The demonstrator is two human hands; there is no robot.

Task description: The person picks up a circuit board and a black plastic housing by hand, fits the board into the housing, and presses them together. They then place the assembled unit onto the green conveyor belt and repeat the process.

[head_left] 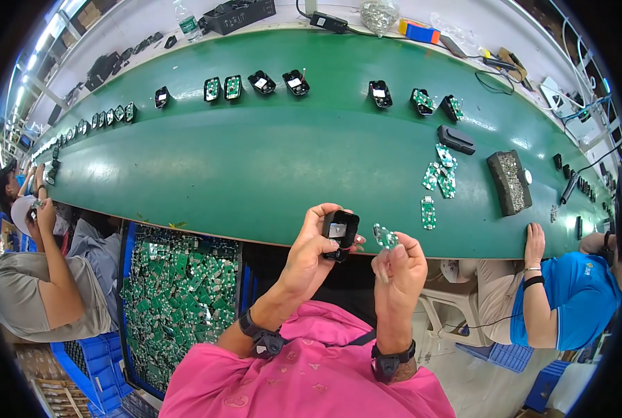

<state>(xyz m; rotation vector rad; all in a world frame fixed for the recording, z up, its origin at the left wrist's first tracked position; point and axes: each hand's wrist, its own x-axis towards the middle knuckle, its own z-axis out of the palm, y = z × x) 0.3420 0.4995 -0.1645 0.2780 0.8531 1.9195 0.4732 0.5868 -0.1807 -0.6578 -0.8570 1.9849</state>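
Observation:
Just past the table's near edge, my left hand point(306, 252) grips a small black plastic housing point(348, 226). Its open side faces me, and a silvery-white piece shows inside. A short way to the right, my right hand point(400, 267) pinches a green circuit board point(384, 237) between thumb and fingers, apart from the housing. Beyond that hand, one circuit board point(428, 212) lies flat on the green table. A loose group of circuit boards point(442, 171) lies farther back, near a closed black case point(456, 139).
A dark block with a speckled top point(510, 182) stands at the right. Black housings point(261, 83), several holding boards, line the green table point(276, 150). Left of my lap, a blue-edged bin point(124, 279) holds heaped boards. Co-workers sit at both sides; one hand point(535, 244) rests at the right edge.

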